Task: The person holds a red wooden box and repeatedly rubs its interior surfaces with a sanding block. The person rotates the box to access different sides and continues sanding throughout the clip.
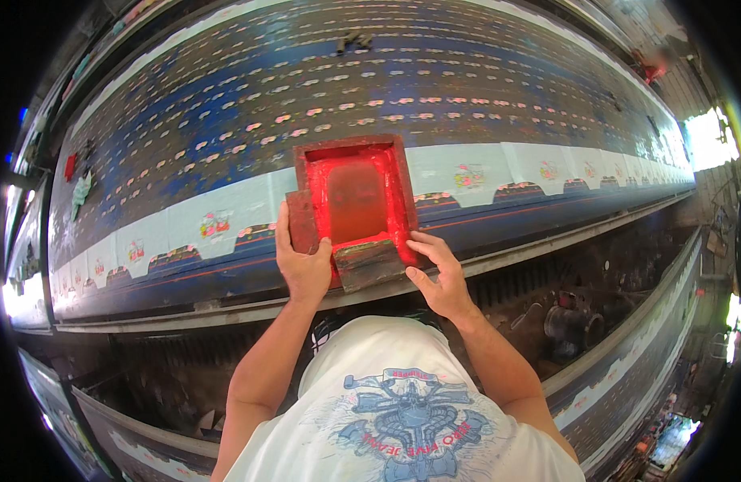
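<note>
A screen-printing frame (408, 181), its inside edges coated with wet red ink, lies over the white fabric pieces on the long table before me. Its mesh window (358, 199) shows dull red-brown. My left hand (305, 265) grips the frame's left side, thumb on the near-left inner edge, fingers around a reddish wooden block (301, 223) at that side. At the near-right corner, my right hand (439, 277) has fingertips and thumb against the frame. Between the hands, a dark, worn wooden squeegee (371, 264) rests across the frame's near end.
White fabric pieces (527, 165) with small pink prints run along the printing table (226, 114). A metal rail (238, 316) follows its near edge. Small dark objects (353, 42) sit farther back; a pale green rag (81, 196) lies left. Behind me is another table (623, 361).
</note>
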### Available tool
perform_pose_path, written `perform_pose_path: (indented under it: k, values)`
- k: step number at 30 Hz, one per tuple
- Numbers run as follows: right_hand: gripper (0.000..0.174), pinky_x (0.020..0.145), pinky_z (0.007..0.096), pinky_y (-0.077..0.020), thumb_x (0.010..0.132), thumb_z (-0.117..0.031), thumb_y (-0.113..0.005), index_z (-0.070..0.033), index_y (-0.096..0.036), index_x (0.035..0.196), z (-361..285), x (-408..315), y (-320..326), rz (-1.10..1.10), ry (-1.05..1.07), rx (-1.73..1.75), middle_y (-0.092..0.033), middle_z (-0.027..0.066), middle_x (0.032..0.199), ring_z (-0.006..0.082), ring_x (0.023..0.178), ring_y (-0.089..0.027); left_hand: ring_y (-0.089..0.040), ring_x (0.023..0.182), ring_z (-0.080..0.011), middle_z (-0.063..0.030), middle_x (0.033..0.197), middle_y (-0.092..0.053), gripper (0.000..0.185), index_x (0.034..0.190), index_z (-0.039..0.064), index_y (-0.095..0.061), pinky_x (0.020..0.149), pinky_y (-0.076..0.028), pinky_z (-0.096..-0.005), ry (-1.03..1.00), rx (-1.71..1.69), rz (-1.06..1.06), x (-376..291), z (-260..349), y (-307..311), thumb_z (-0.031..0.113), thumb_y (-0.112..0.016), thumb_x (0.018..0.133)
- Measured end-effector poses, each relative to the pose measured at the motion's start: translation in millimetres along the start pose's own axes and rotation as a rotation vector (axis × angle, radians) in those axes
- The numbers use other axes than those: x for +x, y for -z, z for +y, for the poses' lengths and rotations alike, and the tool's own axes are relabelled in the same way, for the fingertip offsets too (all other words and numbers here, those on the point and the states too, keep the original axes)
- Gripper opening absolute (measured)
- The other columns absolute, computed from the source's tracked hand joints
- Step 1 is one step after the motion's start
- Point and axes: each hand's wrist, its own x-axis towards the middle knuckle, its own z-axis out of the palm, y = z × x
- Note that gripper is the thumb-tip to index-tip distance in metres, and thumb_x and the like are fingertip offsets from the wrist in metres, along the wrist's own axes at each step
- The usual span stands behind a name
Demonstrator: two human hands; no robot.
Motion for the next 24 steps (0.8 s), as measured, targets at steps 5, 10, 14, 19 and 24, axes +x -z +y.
perform_pose_path:
  k: [5, 10, 14, 19, 24]
  values:
    - [0.047, 0.13, 0.0511, -0.0424, 0.099, -0.014, -0.085, -0.005, -0.078, 0.144, 38.1, -9.4, 68.3, 0.036, -0.009, 0.001, -0.071, 0.0182, 0.157, 0.0389, 0.151, -0.06, -0.056, 0.158, -0.0303, -0.02, 0.173, -0.056, 0.101, 0.175, 0.0, -0.046, 0.134, -0.042, -0.0424, -0.008, -0.053, -0.001, -16.2, 31.2, -74.7, -0.009, -0.086, 0.083]
    - [0.045, 0.131, 0.0519, -0.0406, 0.099, -0.013, -0.084, -0.005, -0.079, 0.143, 74.9, -14.8, 160.9, 0.082, 0.023, 0.0, -0.073, 0.0169, 0.155, 0.0396, 0.153, -0.058, -0.057, 0.157, -0.0299, -0.0203, 0.17, -0.058, 0.102, 0.176, 0.0, -0.045, 0.133, -0.043, -0.0424, 0.014, -0.1, -0.007, -44.3, 62.3, -170.1, -0.01, -0.086, 0.083]
    - [0.044, 0.132, 0.0539, -0.0392, 0.099, -0.015, -0.084, -0.005, -0.079, 0.142, 104.0, -18.4, 218.6, 0.046, 0.059, 0.013, -0.072, 0.0168, 0.156, 0.0414, 0.155, -0.056, -0.058, 0.155, -0.0289, -0.0198, 0.173, -0.055, 0.103, 0.177, -0.001, -0.041, 0.131, -0.045, -0.0411, 0.128, -0.228, -0.034, -59.8, 74.4, -225.7, -0.011, -0.084, 0.084]
    - [0.042, 0.129, 0.0533, -0.0423, 0.098, -0.012, -0.084, -0.004, -0.079, 0.14, 112.8, -13.2, 256.6, -0.033, 0.088, 0.005, -0.073, 0.0171, 0.154, 0.0416, 0.153, -0.058, -0.057, 0.156, -0.0278, -0.0191, 0.174, -0.054, 0.105, 0.178, -0.001, -0.042, 0.133, -0.043, -0.0405, 0.144, -0.172, -0.011, -63.1, 82.7, -245.7, -0.012, -0.085, 0.082]
    - [0.037, 0.123, 0.0531, -0.0491, 0.095, -0.004, -0.083, -0.004, -0.08, 0.133, 105.0, -6.5, 261.3, -0.006, 0.231, -0.111, -0.075, 0.0179, 0.148, 0.0434, 0.146, -0.064, -0.054, 0.16, -0.0277, -0.0188, 0.175, -0.053, 0.106, 0.177, 0.0, -0.042, 0.134, -0.042, -0.0404, 0.196, -0.171, -0.023, -61.6, 87.4, -246.5, -0.013, -0.085, 0.081]
